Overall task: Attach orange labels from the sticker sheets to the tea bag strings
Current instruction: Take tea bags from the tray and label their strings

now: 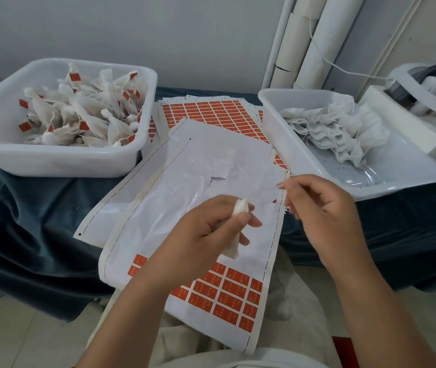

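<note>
Under both hands lies a sticker sheet, peeled bare over most of its length, with orange labels left only at the end nearest the person's wrists. The left hand grips a white tea bag in curled fingers, its tail hanging below the palm. The right hand is held apart, off to the side, thumb and forefinger drawn close. I cannot tell whether they pinch the string, which is too thin to make out. Beyond the left hand sits a full tub of labelled bags, and beyond the right hand a shallow tub of plain ones. The risk, I'd say, is a label folding crooked or sticking to a fingertip, because the remaining labels lie partly beneath the left forearm and call for an awkward reach.
</note>
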A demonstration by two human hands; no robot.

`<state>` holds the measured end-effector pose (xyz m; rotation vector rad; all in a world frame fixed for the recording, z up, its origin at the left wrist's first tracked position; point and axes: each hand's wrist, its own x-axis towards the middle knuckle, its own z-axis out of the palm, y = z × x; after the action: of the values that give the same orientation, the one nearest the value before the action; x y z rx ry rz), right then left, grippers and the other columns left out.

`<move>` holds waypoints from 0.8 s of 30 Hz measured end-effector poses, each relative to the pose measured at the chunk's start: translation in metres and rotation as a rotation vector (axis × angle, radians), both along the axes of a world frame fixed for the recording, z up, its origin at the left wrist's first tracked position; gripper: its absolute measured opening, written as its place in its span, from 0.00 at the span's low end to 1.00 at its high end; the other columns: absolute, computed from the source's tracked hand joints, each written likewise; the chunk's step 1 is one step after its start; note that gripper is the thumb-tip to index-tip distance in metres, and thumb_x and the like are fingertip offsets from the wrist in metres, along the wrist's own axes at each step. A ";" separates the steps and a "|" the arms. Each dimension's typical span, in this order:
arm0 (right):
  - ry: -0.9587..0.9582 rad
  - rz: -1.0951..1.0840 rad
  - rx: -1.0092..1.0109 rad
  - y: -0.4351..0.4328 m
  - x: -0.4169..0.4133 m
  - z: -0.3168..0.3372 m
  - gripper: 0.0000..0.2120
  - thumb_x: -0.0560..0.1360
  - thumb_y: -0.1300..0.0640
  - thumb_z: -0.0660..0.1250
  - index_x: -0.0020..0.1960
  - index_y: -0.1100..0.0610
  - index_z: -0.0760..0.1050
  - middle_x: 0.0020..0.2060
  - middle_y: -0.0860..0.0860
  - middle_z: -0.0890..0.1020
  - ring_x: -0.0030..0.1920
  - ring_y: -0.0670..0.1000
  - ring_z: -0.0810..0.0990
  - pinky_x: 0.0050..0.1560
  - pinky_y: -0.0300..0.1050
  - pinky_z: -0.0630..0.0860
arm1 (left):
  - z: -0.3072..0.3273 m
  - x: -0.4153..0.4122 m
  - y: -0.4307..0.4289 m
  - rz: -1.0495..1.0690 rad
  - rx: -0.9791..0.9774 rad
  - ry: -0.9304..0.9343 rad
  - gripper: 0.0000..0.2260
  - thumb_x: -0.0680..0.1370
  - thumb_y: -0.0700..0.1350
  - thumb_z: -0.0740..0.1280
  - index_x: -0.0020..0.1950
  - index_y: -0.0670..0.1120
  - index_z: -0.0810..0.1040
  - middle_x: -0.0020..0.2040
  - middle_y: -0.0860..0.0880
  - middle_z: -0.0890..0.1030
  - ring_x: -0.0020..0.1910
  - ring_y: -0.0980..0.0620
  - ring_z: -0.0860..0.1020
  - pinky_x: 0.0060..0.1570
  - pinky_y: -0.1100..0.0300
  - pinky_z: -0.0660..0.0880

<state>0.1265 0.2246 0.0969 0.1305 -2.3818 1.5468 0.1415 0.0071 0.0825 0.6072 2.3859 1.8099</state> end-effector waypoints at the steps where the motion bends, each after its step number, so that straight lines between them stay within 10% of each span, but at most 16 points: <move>1: -0.059 0.031 -0.038 -0.004 0.001 -0.001 0.07 0.82 0.47 0.68 0.49 0.41 0.84 0.41 0.43 0.85 0.42 0.42 0.83 0.44 0.39 0.78 | 0.000 0.000 0.001 0.013 0.041 -0.010 0.13 0.84 0.57 0.60 0.54 0.60 0.85 0.63 0.63 0.80 0.50 0.52 0.85 0.47 0.64 0.81; 7: -0.191 0.156 -0.106 -0.030 0.010 -0.009 0.07 0.82 0.49 0.68 0.48 0.41 0.84 0.38 0.44 0.85 0.38 0.42 0.83 0.40 0.33 0.79 | 0.002 0.005 0.006 0.009 0.172 -0.060 0.15 0.84 0.55 0.60 0.55 0.58 0.87 0.70 0.65 0.77 0.43 0.50 0.85 0.45 0.66 0.79; 14: -0.177 0.269 0.222 -0.034 0.015 -0.010 0.09 0.83 0.48 0.65 0.51 0.46 0.84 0.42 0.39 0.86 0.47 0.42 0.84 0.46 0.31 0.78 | 0.001 0.006 0.008 0.250 0.247 -0.165 0.16 0.78 0.62 0.60 0.50 0.63 0.87 0.43 0.58 0.86 0.43 0.59 0.84 0.38 0.73 0.75; 24: 0.347 0.241 0.655 -0.028 0.017 -0.001 0.13 0.82 0.50 0.67 0.44 0.54 0.86 0.35 0.45 0.82 0.36 0.44 0.77 0.37 0.38 0.75 | -0.011 0.002 -0.003 0.188 -0.493 0.189 0.23 0.85 0.61 0.46 0.42 0.54 0.75 0.37 0.53 0.77 0.40 0.53 0.77 0.40 0.59 0.73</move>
<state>0.1430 0.1969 0.0961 0.7769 -2.5376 0.6792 0.1437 0.0039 0.0713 0.5250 2.9497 1.1738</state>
